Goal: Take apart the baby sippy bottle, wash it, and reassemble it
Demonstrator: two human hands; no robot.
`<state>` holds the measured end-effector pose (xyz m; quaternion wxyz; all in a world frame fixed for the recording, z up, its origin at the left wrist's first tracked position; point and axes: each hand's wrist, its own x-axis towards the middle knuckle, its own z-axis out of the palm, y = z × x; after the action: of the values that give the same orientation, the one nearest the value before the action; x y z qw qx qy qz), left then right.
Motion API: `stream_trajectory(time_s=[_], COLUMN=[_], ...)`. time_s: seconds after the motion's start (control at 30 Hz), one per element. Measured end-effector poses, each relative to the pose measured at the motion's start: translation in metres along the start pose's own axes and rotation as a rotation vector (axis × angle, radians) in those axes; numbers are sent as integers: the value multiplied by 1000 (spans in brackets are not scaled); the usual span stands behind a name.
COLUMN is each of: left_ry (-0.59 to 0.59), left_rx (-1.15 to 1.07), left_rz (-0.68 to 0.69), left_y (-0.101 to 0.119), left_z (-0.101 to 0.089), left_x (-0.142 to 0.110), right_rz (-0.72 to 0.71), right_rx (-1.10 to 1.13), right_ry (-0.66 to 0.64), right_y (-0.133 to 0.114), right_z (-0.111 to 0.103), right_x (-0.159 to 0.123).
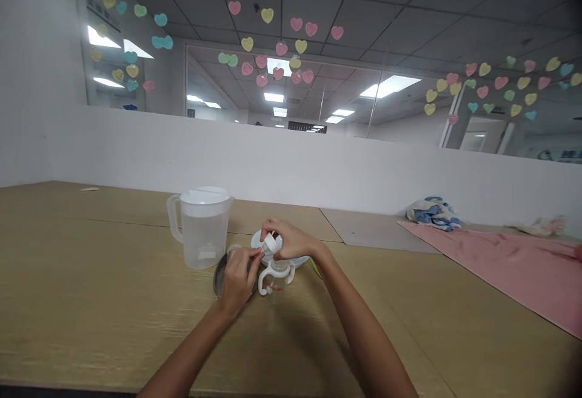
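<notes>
A white ring-shaped bottle top [271, 244] with a translucent tip is held between both hands. My right hand [293, 240] grips its rim from above with curled fingers. From the left, my left hand [239, 276] pinches the tip between thumb and finger. Just below them stands a clear baby bottle [278, 281] with white side handles and red print. It is upright, and its mouth is partly hidden by my right hand. A grey metal dish [220, 275] lies partly behind my left hand. Behind the hands is a pale blue plate [256, 238], mostly covered.
A translucent lidded pitcher [204, 234] stands left of my hands. A bit of something green [314, 267] shows beside my right wrist. To the right are a pink cloth [509, 264] and a crumpled blue-and-white cloth [434, 213]. A low white wall [291, 167] borders the table's back.
</notes>
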<state>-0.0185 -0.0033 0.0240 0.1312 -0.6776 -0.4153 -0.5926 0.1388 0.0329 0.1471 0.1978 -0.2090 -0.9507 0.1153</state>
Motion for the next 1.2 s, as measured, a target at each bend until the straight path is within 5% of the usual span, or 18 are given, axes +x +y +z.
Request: stream_trajectory(time_s=[0.17,0.37,0.47,0.67,0.97,1.2], left_ry=[-126,-323,-397,-347,-302,-268], left_rx=[-50,-98,-66,-14,55,138], left_rz=[-27,-100,-72,-85,-48,-41], left_y=[6,10,12,13,11,16], left_z=[-4,4,19,32,30,27], left_x=[3,14,10,-7,-12,-12], right_rz=[62,248,306,296,272,181], right_rx=[-55,129,321,321,351,102], right_ry=[21,484,568,613,661,811], right_y=[-1,12,19,28,24,28], right_z=[2,16,40,86,99,109], right_x=[-17,-36,-44,-54,-55,-56])
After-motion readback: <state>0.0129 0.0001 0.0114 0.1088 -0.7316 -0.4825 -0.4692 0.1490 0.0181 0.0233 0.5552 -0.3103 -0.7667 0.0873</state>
